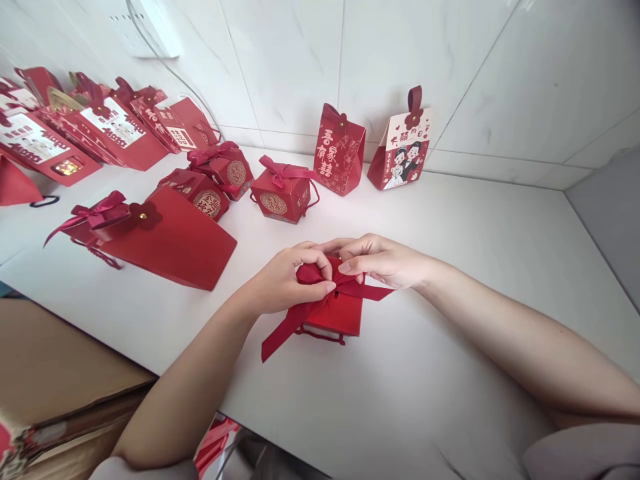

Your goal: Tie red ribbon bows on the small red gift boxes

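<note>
A small red gift box [347, 315] stands on the white table in front of me, with a dark red cord at its near side. Across its top lies a red ribbon [285, 331], one tail hanging toward me on the left and the other reaching right. My left hand [295, 277] pinches the ribbon between thumb and index finger at the box's top left. Close beside it, my right hand [373, 260] has its fingers closed on the ribbon at the top right. The knot is partly covered by my fingers.
A larger red box [185, 240] with a bow lies at the left. Behind stand small bowed boxes [283, 193], a red favor box [337, 150] and one with a couple printed on it [400, 150]. Several more boxes [120, 133] line the wall. A cardboard box [60, 360] sits below the table edge.
</note>
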Tool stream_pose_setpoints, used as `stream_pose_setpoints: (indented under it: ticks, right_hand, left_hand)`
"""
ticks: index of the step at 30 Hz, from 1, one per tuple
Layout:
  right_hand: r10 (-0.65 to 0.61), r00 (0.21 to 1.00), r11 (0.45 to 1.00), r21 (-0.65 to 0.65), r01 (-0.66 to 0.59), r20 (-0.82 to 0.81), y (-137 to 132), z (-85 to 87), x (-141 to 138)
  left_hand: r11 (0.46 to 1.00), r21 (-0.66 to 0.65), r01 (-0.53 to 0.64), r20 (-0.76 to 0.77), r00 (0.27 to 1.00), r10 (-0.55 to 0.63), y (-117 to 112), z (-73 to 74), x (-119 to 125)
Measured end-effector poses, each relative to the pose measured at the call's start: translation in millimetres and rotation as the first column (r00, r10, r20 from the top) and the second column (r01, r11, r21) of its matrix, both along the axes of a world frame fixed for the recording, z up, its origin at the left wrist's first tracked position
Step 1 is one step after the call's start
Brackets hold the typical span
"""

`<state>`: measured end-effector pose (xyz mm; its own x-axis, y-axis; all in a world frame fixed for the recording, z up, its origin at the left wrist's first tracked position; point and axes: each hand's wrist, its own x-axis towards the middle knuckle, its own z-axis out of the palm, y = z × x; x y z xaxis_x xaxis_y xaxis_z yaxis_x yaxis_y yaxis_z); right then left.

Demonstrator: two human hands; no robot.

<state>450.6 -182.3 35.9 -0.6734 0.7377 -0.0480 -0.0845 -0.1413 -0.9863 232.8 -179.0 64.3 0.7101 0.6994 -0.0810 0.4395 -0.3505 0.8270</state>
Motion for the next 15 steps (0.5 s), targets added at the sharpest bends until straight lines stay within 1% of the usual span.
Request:
stream_pose_setpoints:
  ticks: [3, 6, 8, 9, 12, 15]
  right_hand:
    - [-0.007, 0.999, 0.999, -0.041, 0.005, -0.04, 0.7, -2.1, 0.2]
    - [-0.041, 0.998, 0.997, -0.068, 0.038, -0.05, 1.7, -0.6, 2.2]
    - [-0.06, 0.998, 0.998, -0.027, 0.059, -0.017, 2.2, 2.9, 4.4]
    - [-0.06, 0.998, 0.998, 0.008, 0.06, 0.022, 2.4, 5.1, 5.7]
    - [-0.025, 0.987, 0.996, 0.084, 0.012, 0.159, 2.5, 11.4, 8.8]
    - [0.016, 0.981, 0.993, 0.115, -0.039, 0.195, 2.5, 14.9, 11.0]
  left_hand:
    - [1.0, -0.01, -0.004, 0.006, 1.0, 0.004, -1.0, 2.2, -0.9]
    - [0.996, -0.075, 0.051, 0.022, 0.999, -0.049, 0.7, 7.7, -7.8]
    - [0.989, -0.13, 0.074, 0.055, 0.996, -0.067, 4.1, 12.2, -15.7]
    - [0.988, -0.141, 0.064, 0.066, 0.996, -0.055, 6.1, 14.3, -20.1]
    - [0.995, -0.099, 0.002, 0.035, 0.999, 0.001, 12.2, 18.4, -31.6]
    - [0.998, -0.064, 0.01, -0.009, 1.0, -0.01, 15.9, 19.1, -37.4]
